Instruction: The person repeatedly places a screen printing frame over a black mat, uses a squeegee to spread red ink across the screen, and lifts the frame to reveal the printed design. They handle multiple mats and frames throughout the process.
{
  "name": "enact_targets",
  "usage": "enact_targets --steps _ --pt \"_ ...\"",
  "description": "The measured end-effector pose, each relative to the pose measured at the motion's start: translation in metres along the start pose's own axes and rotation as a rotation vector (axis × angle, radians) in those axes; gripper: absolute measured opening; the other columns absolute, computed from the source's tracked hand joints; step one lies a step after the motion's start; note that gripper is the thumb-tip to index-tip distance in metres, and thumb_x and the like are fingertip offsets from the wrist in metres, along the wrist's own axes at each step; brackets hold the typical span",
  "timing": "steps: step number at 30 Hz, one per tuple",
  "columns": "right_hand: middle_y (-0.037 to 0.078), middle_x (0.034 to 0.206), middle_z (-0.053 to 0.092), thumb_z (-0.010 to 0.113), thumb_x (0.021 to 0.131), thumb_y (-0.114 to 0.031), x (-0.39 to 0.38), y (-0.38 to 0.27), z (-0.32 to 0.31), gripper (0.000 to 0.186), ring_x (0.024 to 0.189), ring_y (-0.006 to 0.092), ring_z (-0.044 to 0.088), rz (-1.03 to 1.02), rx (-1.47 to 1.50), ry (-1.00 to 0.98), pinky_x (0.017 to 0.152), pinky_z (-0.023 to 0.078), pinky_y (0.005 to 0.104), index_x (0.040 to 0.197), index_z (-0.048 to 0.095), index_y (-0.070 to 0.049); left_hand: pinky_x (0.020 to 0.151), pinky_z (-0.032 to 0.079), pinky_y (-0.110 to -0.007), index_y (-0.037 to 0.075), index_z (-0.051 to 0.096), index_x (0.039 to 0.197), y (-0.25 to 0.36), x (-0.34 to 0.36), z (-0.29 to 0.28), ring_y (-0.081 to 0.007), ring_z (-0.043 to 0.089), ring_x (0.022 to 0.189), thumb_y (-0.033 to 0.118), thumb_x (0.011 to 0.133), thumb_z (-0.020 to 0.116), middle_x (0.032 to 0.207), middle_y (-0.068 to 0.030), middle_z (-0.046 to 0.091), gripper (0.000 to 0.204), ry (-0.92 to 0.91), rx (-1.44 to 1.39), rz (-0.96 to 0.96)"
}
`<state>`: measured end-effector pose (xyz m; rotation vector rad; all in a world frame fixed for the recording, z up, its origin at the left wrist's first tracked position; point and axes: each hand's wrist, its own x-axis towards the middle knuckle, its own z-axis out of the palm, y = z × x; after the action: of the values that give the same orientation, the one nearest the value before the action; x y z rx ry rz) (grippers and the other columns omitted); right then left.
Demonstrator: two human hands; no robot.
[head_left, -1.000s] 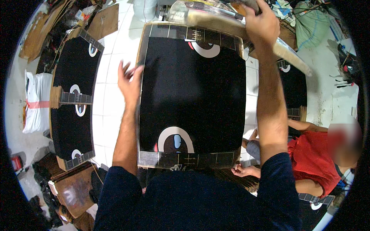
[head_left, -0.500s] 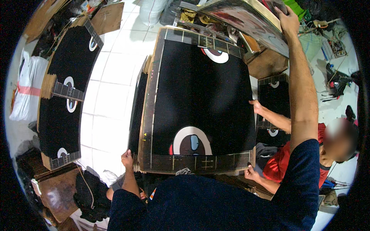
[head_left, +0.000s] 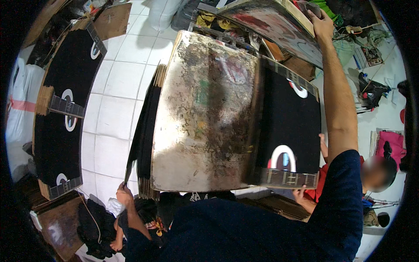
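Observation:
My left hand (head_left: 125,195) is closed on the near corner of a thin black cloth-covered board (head_left: 140,120), tilted at the table's left side beside a stack of similar boards (head_left: 148,188). High on the right, my right hand (head_left: 323,25) grips the edge of a raised, paint-smeared printing screen frame (head_left: 273,26); a dark piece lies by its fingers. Between my arms is the stained worktable top (head_left: 196,131). A black cloth board with printed eye shapes (head_left: 290,118) overlaps its right part, and a co-worker's hand (head_left: 300,194) is at its near right edge.
On the left stand more printed black boards (head_left: 59,139) with eye shapes. White floor tiles (head_left: 109,105) lie between them and the table. The co-worker in red (head_left: 321,181) is close on the right. Dark cloth (head_left: 94,227) is heaped at the lower left.
The printed board has slid right, baring the stained tabletop. My left hand has moved left and down, swinging the black board's near end outward. My right hand still holds the screen frame up.

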<state>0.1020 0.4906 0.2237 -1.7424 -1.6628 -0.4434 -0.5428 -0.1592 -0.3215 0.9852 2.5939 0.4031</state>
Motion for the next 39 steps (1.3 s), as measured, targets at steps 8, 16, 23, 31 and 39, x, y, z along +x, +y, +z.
enact_targets --steps 8,16,23,31,39 --pt "0.015 0.115 0.075 0.076 0.088 -0.031 -0.013 -0.029 -0.013 0.043 0.105 0.0276 0.07 -0.079 0.198 0.01 0.094 0.052 0.039 0.124 0.071 -0.009 0.07 0.049 -0.041 -0.001 0.072 0.084 0.249 0.1 -0.083 -0.0299 0.063 0.075 0.004 0.087 0.08 0.079 -0.0133 0.067 0.01 0.541 -0.447 0.694" --pt "0.019 0.116 0.074 0.075 0.088 -0.03 -0.039 -0.08 -0.043 0.041 0.108 0.0372 0.07 0.021 0.134 0.074 0.094 0.053 0.0439 0.125 0.071 -0.013 0.063 0.045 -0.032 0.0 0.074 0.094 0.421 0.07 -0.233 -0.017 0.052 0.066 0.01 0.086 0.082 0.075 -0.0074 0.062 0.016 0.793 -0.506 0.682" --pt "0.02 0.117 0.074 0.069 0.087 -0.039 -0.005 -0.056 -0.021 0.042 0.11 0.0395 0.07 0.168 0.061 0.03 0.094 0.055 0.0471 0.122 0.072 -0.017 0.071 0.051 -0.039 0.002 0.077 0.095 0.454 -0.149 -0.235 -0.0274 0.067 0.08 -0.007 0.079 0.069 0.087 -0.012 0.072 0.02 0.723 -0.414 1.004" --pt "0.019 0.134 0.068 0.062 0.091 -0.053 0.036 -0.029 0.016 0.064 0.123 0.0418 0.065 -0.074 -0.015 -0.056 0.105 0.051 0.0495 0.147 0.058 -0.023 0.093 0.043 -0.04 0.004 0.07 0.117 0.499 -0.29 -0.104 -0.0241 0.054 0.115 0.026 0.083 0.068 0.115 -0.0084 0.062 0.041 -0.334 -0.23 1.491" --pt "0.015 0.134 0.069 0.062 0.093 -0.051 0.024 -0.026 0.017 0.056 0.122 0.0395 0.065 0.035 -0.023 -0.12 0.104 0.051 0.0484 0.144 0.06 -0.029 0.095 0.048 -0.053 -0.006 0.062 0.124 0.3 -0.07 -0.067 -0.0473 0.062 0.1 0.039 0.075 0.086 0.109 -0.0266 0.067 0.07 0.425 -0.162 0.273"
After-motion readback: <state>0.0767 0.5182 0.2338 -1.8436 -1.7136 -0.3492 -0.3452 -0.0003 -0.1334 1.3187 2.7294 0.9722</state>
